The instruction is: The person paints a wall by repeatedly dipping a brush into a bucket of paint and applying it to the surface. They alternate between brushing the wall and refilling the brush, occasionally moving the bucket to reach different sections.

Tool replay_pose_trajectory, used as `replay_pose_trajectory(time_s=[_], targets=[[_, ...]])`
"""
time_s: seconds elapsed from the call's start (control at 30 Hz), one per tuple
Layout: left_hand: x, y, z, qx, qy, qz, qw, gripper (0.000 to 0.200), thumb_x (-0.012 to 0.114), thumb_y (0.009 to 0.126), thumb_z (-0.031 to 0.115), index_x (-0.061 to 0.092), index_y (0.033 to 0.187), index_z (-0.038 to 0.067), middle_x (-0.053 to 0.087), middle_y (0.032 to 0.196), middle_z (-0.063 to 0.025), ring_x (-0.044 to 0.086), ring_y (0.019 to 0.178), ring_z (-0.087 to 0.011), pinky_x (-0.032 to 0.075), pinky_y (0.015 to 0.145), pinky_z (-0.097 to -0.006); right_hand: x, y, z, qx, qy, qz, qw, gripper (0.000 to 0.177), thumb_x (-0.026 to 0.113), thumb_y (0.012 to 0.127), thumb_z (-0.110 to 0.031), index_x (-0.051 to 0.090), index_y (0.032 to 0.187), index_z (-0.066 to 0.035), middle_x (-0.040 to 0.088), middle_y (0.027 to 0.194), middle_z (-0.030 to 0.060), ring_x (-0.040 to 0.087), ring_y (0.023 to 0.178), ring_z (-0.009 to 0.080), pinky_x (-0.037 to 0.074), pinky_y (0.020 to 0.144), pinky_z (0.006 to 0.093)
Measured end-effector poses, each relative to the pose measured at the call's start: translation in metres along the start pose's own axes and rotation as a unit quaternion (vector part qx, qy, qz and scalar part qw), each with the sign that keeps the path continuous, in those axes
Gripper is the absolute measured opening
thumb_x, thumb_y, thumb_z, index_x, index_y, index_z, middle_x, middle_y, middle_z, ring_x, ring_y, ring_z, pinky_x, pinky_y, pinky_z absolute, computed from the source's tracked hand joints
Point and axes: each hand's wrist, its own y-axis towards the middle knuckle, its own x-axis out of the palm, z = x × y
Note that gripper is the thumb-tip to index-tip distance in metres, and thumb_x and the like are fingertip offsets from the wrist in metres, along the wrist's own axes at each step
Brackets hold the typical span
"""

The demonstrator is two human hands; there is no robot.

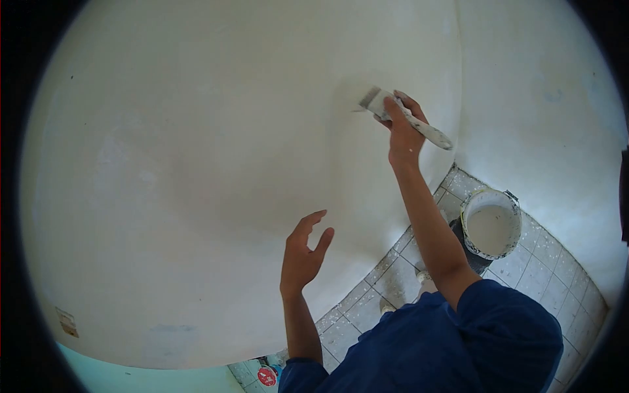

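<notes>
In the head view my right hand point(404, 128) is closed round a paintbrush point(432, 134) with a pale, paint-spattered handle. Its dark bristles point up and left, right at the off-white wall point(229, 131). A short dark mark shows on the wall beside the bristle tip. Lower and to the left, my left hand point(304, 252) is raised in front of the wall with thumb and fingers apart, and nothing is in it.
A bucket point(464, 223) of whitish paint stands on the spattered tile floor point(550, 262) to the right. Another wall point(537, 85) meets the first at a corner. A red round thing point(266, 375) lies at the bottom, near a pale green surface point(144, 380).
</notes>
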Motion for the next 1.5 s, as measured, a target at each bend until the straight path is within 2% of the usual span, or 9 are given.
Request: replay_pose_trajectory(time_s=[0.13, 0.27, 0.37, 0.7, 0.8, 0.97, 1.1, 1.3, 1.5], targets=[[0.025, 0.016, 0.006, 0.010, -0.034, -0.057, 0.998, 0.036, 0.065, 0.090, 0.020, 0.058, 0.123, 0.006, 0.062, 0.121, -0.0108, 0.058, 0.114, -0.0223, 0.047, 0.097, -0.0387, -0.044, 0.021, 0.094, -0.104, -0.268, 0.001, 0.958, 0.032, 0.072, 0.082, -0.012, 0.059, 0.108, 0.003, 0.060, 0.101, 0.0108, 0.059, 0.094, 0.0177, 0.058, 0.075, 0.0366], [0.031, 0.021, -0.002, -0.016, -0.041, -0.041, 0.998, 0.036, 0.064, 0.090, 0.019, 0.059, 0.123, 0.005, 0.062, 0.121, -0.0108, 0.058, 0.114, -0.0221, 0.047, 0.097, -0.0385, -0.137, -0.013, 0.136, 0.090, -0.123, 0.142, 0.978, 0.028, 0.069, 0.081, -0.014, 0.063, 0.102, 0.004, 0.060, 0.097, 0.0117, 0.059, 0.094, 0.0215, 0.053, 0.080, 0.0312], [0.026, 0.023, -0.013, -0.037, -0.036, -0.006, 0.999, 0.037, 0.065, 0.090, 0.026, 0.060, 0.121, 0.006, 0.063, 0.120, -0.0131, 0.059, 0.113, -0.0271, 0.047, 0.094, -0.0408, -0.191, 0.006, 0.176, 0.054, -0.222, 0.160, 0.960, 0.036, 0.071, 0.080, -0.011, 0.058, 0.112, 0.002, 0.058, 0.106, 0.0120, 0.060, 0.091, 0.0200, 0.056, 0.071, 0.0345], [0.031, 0.036, -0.009, -0.056, -0.037, -0.021, 0.998, 0.036, 0.065, 0.090, 0.021, 0.059, 0.123, 0.006, 0.062, 0.121, -0.0107, 0.058, 0.114, -0.0224, 0.047, 0.097, -0.0389, 0.083, 0.064, -0.009, -0.059, -0.027, -0.035, 0.997, 0.033, 0.072, 0.080, -0.011, 0.060, 0.107, 0.003, 0.061, 0.096, 0.0083, 0.058, 0.085, 0.0159, 0.052, 0.078, 0.0317], [0.029, 0.040, -0.007, -0.028, -0.029, -0.018, 0.999, 0.036, 0.065, 0.090, 0.022, 0.059, 0.122, 0.006, 0.062, 0.121, -0.0103, 0.058, 0.114, -0.0225, 0.047, 0.097, -0.0390, -0.017, 0.036, 0.103, -0.114, -0.214, 0.017, 0.970, 0.028, 0.071, 0.081, -0.012, 0.061, 0.103, 0.001, 0.059, 0.096, 0.0071, 0.055, 0.088, 0.0137, 0.049, 0.076, 0.0283], [0.014, 0.037, 0.001, -0.026, 0.002, 0.002, 1.000, 0.035, 0.065, 0.090, 0.022, 0.060, 0.120, 0.005, 0.062, 0.120, -0.0111, 0.058, 0.113, -0.0248, 0.047, 0.096, -0.0394, -0.199, -0.051, 0.165, 0.208, -0.198, 0.213, 0.934, 0.033, 0.068, 0.080, -0.004, 0.057, 0.111, 0.002, 0.060, 0.101, 0.0107, 0.061, 0.086, 0.0182, 0.055, 0.072, 0.0324], [0.009, 0.035, 0.008, -0.043, 0.000, 0.012, 0.999, 0.035, 0.064, 0.091, 0.021, 0.059, 0.121, 0.006, 0.062, 0.121, -0.0100, 0.058, 0.114, -0.0234, 0.047, 0.097, -0.0393, -0.107, 0.014, 0.155, 0.049, -0.108, 0.092, 0.989, 0.033, 0.071, 0.079, -0.006, 0.058, 0.109, 0.000, 0.061, 0.096, 0.0078, 0.060, 0.085, 0.0161, 0.054, 0.070, 0.0322], [0.019, 0.031, 0.004, -0.031, -0.030, 0.026, 0.999, 0.035, 0.066, 0.089, 0.024, 0.061, 0.119, 0.006, 0.063, 0.119, -0.0125, 0.060, 0.111, -0.0269, 0.047, 0.093, -0.0399, 0.123, 0.049, -0.040, -0.042, 0.085, -0.076, 0.993, 0.032, 0.072, 0.080, -0.009, 0.061, 0.107, 0.004, 0.061, 0.096, 0.0083, 0.059, 0.085, 0.0146, 0.052, 0.074, 0.0284], [0.018, 0.018, -0.004, -0.047, -0.030, 0.048, 0.997, 0.035, 0.065, 0.090, 0.024, 0.061, 0.119, 0.006, 0.063, 0.118, -0.0129, 0.060, 0.110, -0.0274, 0.048, 0.092, -0.0406, -0.064, -0.016, 0.134, -0.180, -0.343, 0.028, 0.922, 0.027, 0.072, 0.081, -0.013, 0.064, 0.101, 0.002, 0.062, 0.090, 0.0064, 0.058, 0.082, 0.0146, 0.049, 0.066, 0.0283]])
